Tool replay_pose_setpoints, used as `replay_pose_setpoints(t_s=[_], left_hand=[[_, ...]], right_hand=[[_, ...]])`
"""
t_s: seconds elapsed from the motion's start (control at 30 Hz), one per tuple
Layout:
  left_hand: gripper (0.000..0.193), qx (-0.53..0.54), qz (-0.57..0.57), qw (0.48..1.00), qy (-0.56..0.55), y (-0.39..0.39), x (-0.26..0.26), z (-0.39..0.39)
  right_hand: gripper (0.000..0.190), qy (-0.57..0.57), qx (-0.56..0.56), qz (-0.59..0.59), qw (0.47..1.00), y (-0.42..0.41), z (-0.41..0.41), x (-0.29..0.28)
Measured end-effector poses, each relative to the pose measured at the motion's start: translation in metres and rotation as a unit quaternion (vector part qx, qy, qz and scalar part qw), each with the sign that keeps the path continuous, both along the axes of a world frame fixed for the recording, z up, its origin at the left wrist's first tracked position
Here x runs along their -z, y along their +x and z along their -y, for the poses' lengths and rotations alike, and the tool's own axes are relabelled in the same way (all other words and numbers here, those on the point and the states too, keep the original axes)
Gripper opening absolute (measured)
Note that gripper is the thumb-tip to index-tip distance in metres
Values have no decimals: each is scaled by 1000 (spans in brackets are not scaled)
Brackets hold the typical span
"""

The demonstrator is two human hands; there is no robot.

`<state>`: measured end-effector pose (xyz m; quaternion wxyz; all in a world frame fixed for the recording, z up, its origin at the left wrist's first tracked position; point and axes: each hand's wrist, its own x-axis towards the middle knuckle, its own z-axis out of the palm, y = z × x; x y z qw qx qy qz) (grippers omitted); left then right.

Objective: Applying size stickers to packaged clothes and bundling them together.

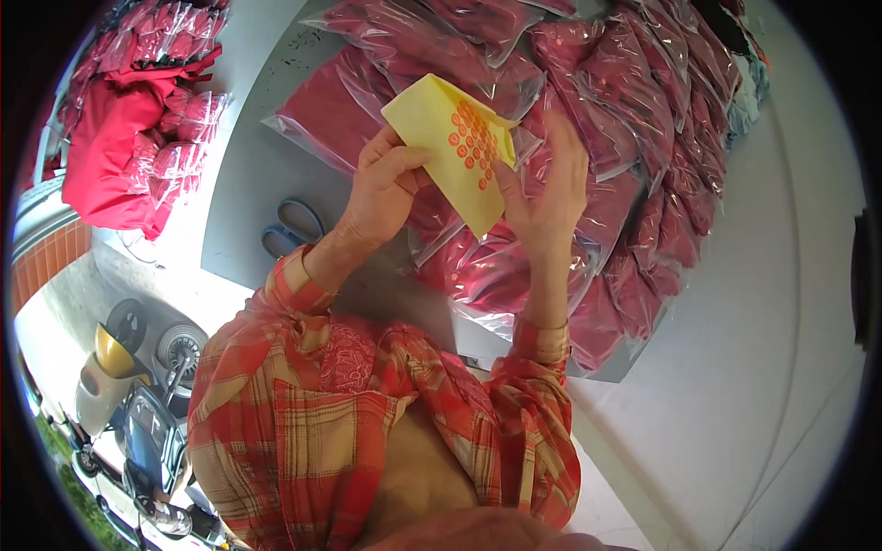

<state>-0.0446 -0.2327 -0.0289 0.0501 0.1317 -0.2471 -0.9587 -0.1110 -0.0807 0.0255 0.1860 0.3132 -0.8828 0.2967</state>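
Note:
My left hand [386, 182] grips a yellow sheet [413, 113] by its left edge, thumb on the near face. Rows of small round orange-red stickers [472, 134] cover part of that sheet, which is bent along its right side. My right hand [551, 179] is at the sheet's right edge. Its thumb lies against the sheet or just in front of it, and the fingers stretch upward, apart from the thumb. Beneath and beyond both hands lie dark-red folded fabric items in clear plastic bags [331, 103], heaped on the grey table [238, 206].
Blue-handled scissors [293, 227] lie on the table by my left forearm. More bagged red items [186, 165] and loose red cloth [110, 151] are at the far left. A parked scooter [103, 386] stands lower left. A white wall [778, 275] is on the right.

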Motion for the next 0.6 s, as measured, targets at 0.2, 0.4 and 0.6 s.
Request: replay_pose_setpoints(t_s=[0.2,0.4,0.6], left_hand=[[36,72,2,997,10,48,-8,18],[36,18,126,962,-243,96,6,44],[39,-195,75,594,-777,111,-32,50]], right_hand=[[26,-141,-174,356,907,-13,-12,33],[13,-337,-171,538,753,6,13,41],[13,-200,-210,432,854,35,54,54]])
